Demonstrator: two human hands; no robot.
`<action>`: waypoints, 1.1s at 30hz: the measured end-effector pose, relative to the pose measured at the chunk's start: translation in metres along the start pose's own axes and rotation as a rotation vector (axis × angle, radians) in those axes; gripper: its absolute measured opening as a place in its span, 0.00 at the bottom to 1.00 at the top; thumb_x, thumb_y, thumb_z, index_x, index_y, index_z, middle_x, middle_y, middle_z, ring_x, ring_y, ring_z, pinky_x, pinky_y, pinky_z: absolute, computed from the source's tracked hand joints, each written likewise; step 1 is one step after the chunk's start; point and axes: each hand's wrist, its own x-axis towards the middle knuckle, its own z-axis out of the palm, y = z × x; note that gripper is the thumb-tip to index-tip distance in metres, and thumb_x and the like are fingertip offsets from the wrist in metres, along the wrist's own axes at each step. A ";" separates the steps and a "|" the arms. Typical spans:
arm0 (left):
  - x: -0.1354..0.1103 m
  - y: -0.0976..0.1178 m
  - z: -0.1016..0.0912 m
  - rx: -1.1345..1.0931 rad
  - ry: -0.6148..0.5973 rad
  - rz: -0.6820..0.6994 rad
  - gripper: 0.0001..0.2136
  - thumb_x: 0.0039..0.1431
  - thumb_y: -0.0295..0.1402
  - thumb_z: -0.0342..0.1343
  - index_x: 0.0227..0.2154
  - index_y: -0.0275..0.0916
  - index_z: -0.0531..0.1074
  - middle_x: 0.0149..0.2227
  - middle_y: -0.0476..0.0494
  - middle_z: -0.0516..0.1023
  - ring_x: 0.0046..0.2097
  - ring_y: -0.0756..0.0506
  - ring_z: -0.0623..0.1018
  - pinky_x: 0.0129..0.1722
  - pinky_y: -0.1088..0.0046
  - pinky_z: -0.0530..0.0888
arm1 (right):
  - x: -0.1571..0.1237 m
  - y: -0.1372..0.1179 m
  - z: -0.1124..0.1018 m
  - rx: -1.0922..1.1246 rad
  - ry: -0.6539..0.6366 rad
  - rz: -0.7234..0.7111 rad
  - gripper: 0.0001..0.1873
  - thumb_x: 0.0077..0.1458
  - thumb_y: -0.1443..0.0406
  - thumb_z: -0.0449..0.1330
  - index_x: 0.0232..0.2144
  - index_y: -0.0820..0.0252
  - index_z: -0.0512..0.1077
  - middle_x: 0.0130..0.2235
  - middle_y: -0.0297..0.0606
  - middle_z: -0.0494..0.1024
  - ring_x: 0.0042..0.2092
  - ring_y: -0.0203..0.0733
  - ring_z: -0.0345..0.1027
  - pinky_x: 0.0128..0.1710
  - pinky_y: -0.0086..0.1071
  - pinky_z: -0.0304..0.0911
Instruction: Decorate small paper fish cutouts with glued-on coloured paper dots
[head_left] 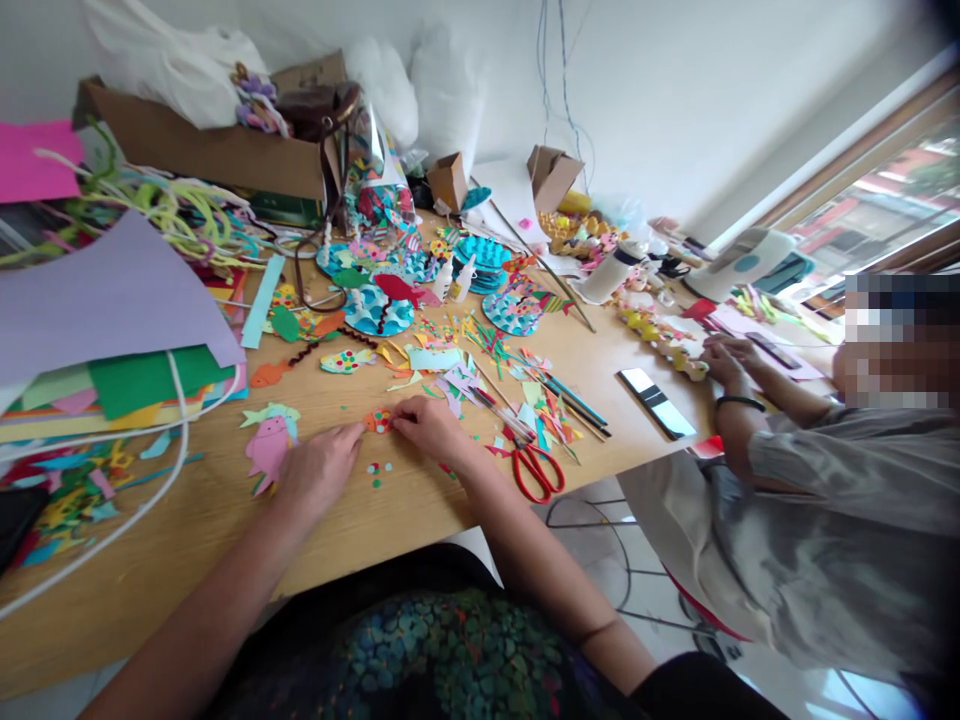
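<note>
Between my hands lies a small orange paper fish (pixel 380 421) with coloured dots on it, flat against the wooden table. My left hand (pixel 321 462) holds its left end with closed fingertips. At the right end, the fingers of my right hand (pixel 431 428) are pinched together on the fish; any small piece in the pinch is hidden. Several tiny loose paper dots (pixel 376 475) lie just below. Left of my left hand is a pink paper fish (pixel 268 450), with a light green one (pixel 281 412) partly under it. A white dotted fish (pixel 347 361) lies beyond.
Red-handled scissors (pixel 536 470) lie near the front edge, beside paper scraps (pixel 540 415) and pencils (pixel 577 400). Glue bottles (pixel 454 280) stand behind, among blue decorated discs (pixel 379 312). A white cable (pixel 180 440) crosses the left side. Another person's hands (pixel 727 360) work at the right.
</note>
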 end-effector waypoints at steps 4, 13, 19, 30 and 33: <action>0.000 -0.001 0.000 -0.001 -0.004 0.013 0.15 0.59 0.30 0.41 0.45 0.41 0.68 0.44 0.42 0.77 0.41 0.44 0.77 0.33 0.72 0.69 | 0.001 0.000 0.000 0.012 -0.006 0.024 0.09 0.51 0.69 0.54 0.30 0.61 0.75 0.28 0.34 0.74 0.29 0.33 0.63 0.29 0.25 0.54; -0.001 0.001 -0.004 0.016 -0.036 -0.001 0.15 0.60 0.30 0.40 0.45 0.42 0.68 0.44 0.43 0.77 0.41 0.45 0.77 0.33 0.73 0.68 | 0.000 -0.003 -0.003 -0.051 -0.026 0.032 0.09 0.51 0.69 0.53 0.30 0.60 0.75 0.29 0.33 0.75 0.30 0.33 0.63 0.29 0.24 0.54; -0.001 0.002 -0.005 0.018 -0.041 -0.012 0.15 0.60 0.30 0.40 0.46 0.42 0.68 0.44 0.43 0.77 0.41 0.45 0.77 0.33 0.73 0.69 | 0.000 -0.002 -0.002 0.019 0.044 -0.017 0.08 0.50 0.69 0.54 0.27 0.61 0.74 0.28 0.34 0.74 0.30 0.33 0.63 0.30 0.25 0.55; 0.000 0.001 -0.009 -0.088 0.003 -0.098 0.16 0.58 0.32 0.43 0.48 0.42 0.67 0.42 0.44 0.78 0.39 0.45 0.77 0.33 0.73 0.68 | -0.073 -0.017 -0.031 0.196 0.303 -0.108 0.06 0.51 0.70 0.53 0.27 0.59 0.70 0.26 0.33 0.72 0.29 0.33 0.64 0.29 0.25 0.58; -0.003 -0.003 -0.019 -0.211 0.104 -0.150 0.14 0.57 0.35 0.45 0.44 0.43 0.69 0.30 0.50 0.78 0.31 0.47 0.76 0.32 0.75 0.67 | -0.089 -0.022 -0.020 0.153 0.239 -0.147 0.07 0.51 0.71 0.52 0.27 0.59 0.70 0.28 0.34 0.73 0.30 0.33 0.65 0.31 0.25 0.59</action>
